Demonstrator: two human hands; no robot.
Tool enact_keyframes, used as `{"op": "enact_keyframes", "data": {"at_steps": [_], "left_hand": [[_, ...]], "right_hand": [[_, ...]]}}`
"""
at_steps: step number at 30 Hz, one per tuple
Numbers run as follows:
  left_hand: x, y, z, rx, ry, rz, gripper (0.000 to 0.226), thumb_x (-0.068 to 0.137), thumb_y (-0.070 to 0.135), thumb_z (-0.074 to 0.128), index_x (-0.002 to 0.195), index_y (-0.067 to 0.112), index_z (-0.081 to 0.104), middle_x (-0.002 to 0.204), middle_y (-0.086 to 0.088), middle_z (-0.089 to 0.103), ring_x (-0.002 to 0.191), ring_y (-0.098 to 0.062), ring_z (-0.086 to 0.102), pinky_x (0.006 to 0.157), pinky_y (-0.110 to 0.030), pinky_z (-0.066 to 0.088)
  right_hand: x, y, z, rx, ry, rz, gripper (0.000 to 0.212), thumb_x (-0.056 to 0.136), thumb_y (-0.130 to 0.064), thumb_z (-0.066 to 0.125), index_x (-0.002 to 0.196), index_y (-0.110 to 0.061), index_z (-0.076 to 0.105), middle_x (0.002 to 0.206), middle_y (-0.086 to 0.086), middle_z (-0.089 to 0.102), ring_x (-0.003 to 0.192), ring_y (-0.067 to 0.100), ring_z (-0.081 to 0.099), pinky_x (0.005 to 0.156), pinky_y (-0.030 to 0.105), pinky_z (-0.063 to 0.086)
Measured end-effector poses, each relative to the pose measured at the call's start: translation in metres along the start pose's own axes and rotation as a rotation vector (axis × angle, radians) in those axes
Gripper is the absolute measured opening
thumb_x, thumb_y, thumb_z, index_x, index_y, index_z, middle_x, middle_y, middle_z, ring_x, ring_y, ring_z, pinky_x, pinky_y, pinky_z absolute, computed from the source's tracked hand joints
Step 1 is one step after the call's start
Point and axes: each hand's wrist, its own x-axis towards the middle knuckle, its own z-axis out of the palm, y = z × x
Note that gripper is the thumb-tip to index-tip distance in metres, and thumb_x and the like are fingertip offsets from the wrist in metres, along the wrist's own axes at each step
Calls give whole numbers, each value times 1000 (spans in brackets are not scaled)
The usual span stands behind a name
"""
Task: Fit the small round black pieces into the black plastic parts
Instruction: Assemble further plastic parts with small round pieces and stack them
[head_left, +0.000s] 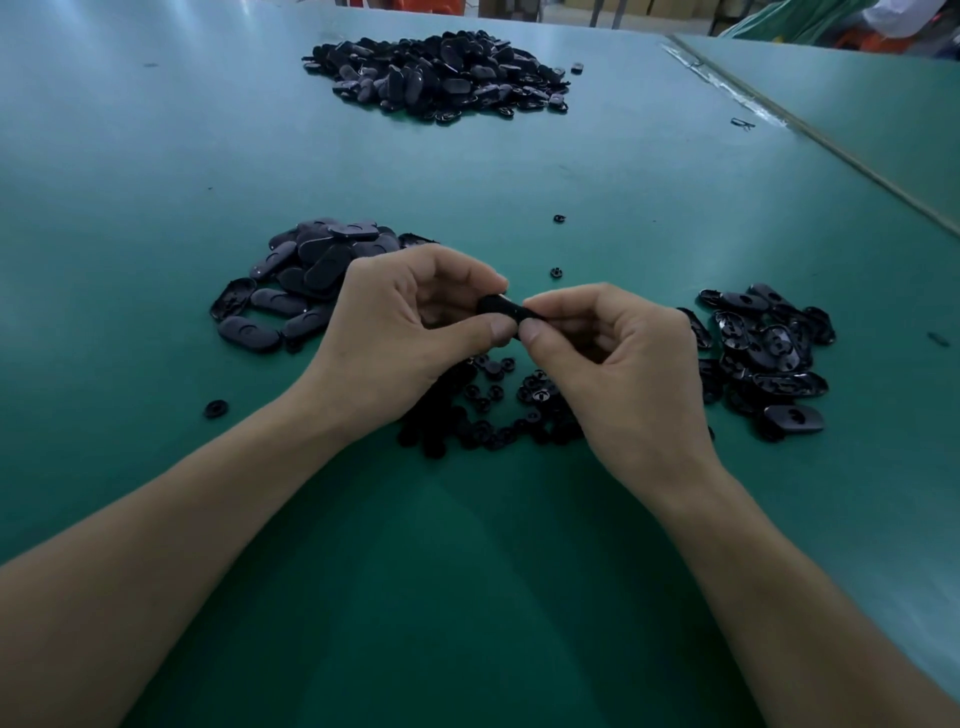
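**Two bare hands pinch one black plastic part over a heap of small round pieces on the green surface.**

Head view: three heaps of oval black plastic parts lie on the surface (519, 519). The far heap (441, 73) is the biggest and lies toward the far edge. The left heap (306, 280) is just beside the left grip (410, 332). The right heap (763, 353) lies toward the right edge, beside the right grip (623, 364). One round-piece heap (488, 405) lies under both hands. Three stray round pieces lie apart: two beyond the hands (559, 218) (556, 272) and one left of the left wrist (215, 409). Each grip pinches the one held part (506, 310) between thumb and forefinger, with the thumb tips almost meeting. The part sits between the two grips. Whether a round piece is already seated in it cannot be told.
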Motion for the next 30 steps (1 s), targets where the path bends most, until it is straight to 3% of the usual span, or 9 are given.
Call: {"op": "enact_keyframes", "data": {"at_steps": [13,22,30], "left_hand": [[0,1,0,49,-10,-22,25,75,-2,82,89,16,73,85,1,77,73,-8,73,72,-17,57],[0,2,-1,67,30,-17,25,71,0,85,81,19,73,72,8,75,65,-5,69,68,-19,58],[-1,-2,1,174,140,91,20,77,10,81,88,25,72,80,5,76,74,-11,73,72,-24,58]], "right_hand": [[0,-3,0,-52,-17,71,12,85,-15,74,83,-26,70,72,-11,71,66,2,66,60,16,51],[-1,-4,1,-46,-11,38,14,85,-12,75,88,-26,73,77,-12,74,73,2,70,68,17,54],[-2,-6,2,-146,9,5,22,89,-13,71,108,-23,75,89,-18,72,84,-1,69,77,17,55]]}}
